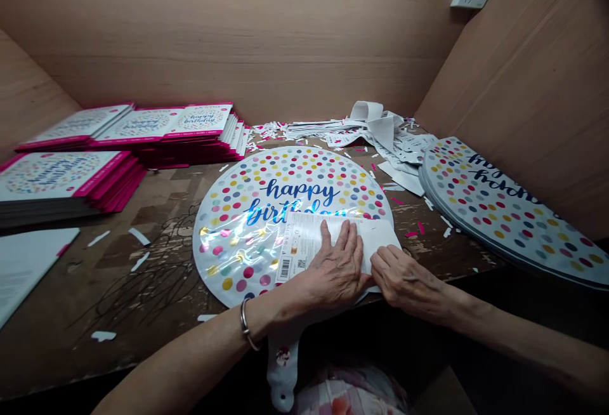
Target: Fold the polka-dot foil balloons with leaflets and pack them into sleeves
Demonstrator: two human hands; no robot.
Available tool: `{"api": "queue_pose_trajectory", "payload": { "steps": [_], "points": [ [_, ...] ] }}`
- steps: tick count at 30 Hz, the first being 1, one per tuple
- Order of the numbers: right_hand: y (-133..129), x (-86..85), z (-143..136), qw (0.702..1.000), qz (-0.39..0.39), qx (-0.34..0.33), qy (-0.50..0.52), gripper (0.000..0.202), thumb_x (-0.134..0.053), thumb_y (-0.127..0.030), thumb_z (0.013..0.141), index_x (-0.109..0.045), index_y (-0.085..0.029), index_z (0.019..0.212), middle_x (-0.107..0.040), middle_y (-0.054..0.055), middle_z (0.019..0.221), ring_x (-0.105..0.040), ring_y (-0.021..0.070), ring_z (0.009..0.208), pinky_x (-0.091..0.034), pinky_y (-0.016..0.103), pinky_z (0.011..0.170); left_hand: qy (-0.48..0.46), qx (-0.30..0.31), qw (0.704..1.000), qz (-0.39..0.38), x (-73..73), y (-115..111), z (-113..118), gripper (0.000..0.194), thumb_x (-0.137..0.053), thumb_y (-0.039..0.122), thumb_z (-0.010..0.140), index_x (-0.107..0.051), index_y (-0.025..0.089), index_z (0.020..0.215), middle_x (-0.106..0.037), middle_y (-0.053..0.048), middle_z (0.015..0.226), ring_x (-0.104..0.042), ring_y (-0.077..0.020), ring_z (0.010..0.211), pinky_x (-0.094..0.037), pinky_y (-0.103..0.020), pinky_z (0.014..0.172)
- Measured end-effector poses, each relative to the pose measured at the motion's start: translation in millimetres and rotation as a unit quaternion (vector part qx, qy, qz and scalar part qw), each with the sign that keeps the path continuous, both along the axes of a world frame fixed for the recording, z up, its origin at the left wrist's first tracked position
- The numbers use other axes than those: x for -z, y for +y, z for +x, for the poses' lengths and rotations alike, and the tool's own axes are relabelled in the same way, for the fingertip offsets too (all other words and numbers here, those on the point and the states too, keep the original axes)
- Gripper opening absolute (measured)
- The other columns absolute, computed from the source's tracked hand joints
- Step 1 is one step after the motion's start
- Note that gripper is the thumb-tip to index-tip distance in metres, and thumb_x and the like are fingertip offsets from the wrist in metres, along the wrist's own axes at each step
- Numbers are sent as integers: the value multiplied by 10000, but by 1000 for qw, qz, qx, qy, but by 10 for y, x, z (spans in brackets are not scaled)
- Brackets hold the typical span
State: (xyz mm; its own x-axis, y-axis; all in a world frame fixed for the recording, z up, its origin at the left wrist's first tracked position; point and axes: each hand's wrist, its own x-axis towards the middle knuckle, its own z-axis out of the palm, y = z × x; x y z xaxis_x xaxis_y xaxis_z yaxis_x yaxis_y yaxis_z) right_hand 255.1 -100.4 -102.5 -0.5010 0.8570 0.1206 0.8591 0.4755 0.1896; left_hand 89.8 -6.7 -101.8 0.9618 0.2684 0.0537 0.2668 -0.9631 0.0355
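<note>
A round white foil balloon (247, 263) with coloured dots and blue "happy birthday" lettering lies flat at the table's front edge, its tail hanging over. On its lower right rests a white printed card (304, 237) with small text and a barcode. Fingers outstretched, my left hand (335, 266) presses flat on this card. My right hand (404, 278) is closed, its fingertips pinching the card's right-hand side close to my left thumb. The fingers cover part of the card, so its fold is hard to make out.
Stacks of pink-edged printed cards (166, 124) stand at the left, with a white sheet (33, 269) nearer me. Flat dotted balloons (495, 212) are piled at the right. Paper strips (375, 126) and scraps litter the back. Thin dark wires (137, 282) lie left. Wooden panels enclose the table.
</note>
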Motion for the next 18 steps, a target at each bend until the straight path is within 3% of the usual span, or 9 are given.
{"api": "queue_pose_trajectory", "payload": {
  "steps": [6,10,13,15,18],
  "points": [
    [16,-208,44,997,-30,-61,25,288,-381,-93,844,-607,-214,974,-613,75,901,-555,203,869,-453,350,778,-8,2,1000,12,32,-11,-11,552,-210,345,933,-357,-54,1285,-271,-319,1378,-137,-408,1331,-103,-675,982],
    [148,-277,54,995,11,-80,-58,245,-394,-58,822,-609,-175,837,-601,82,782,-546,190,749,-449,323,694,-12,7,1000,-12,21,-2,-41,609,-200,430,935,-332,-39,1300,-252,-305,1394,-126,-381,1342,-86,-638,1011],
    [296,-322,232,993,73,-22,-86,249,-391,-22,775,-555,-170,659,-544,66,628,-503,166,595,-390,299,525,-9,13,999,-32,5,16,-58,676,-220,513,915,-300,-23,1318,-249,-295,1401,-129,-374,1344,-83,-633,1014],
    [326,-399,474,990,115,40,-71,313,-310,-59,815,-507,-179,604,-508,64,598,-481,147,561,-339,286,482,-10,19,999,-42,1,25,-65,689,-232,530,908,-291,-19,1320,-255,-295,1398,-135,-380,1340,-74,-648,1005],
    [130,-511,901,977,171,118,-56,403,-182,-165,878,-446,-207,576,-478,85,596,-469,145,568,-309,298,481,-12,34,998,-58,-12,49,-81,681,-249,535,903,-314,-9,1307,-261,-285,1399,-137,-369,1343,-68,-638,1016]
  ]
}}
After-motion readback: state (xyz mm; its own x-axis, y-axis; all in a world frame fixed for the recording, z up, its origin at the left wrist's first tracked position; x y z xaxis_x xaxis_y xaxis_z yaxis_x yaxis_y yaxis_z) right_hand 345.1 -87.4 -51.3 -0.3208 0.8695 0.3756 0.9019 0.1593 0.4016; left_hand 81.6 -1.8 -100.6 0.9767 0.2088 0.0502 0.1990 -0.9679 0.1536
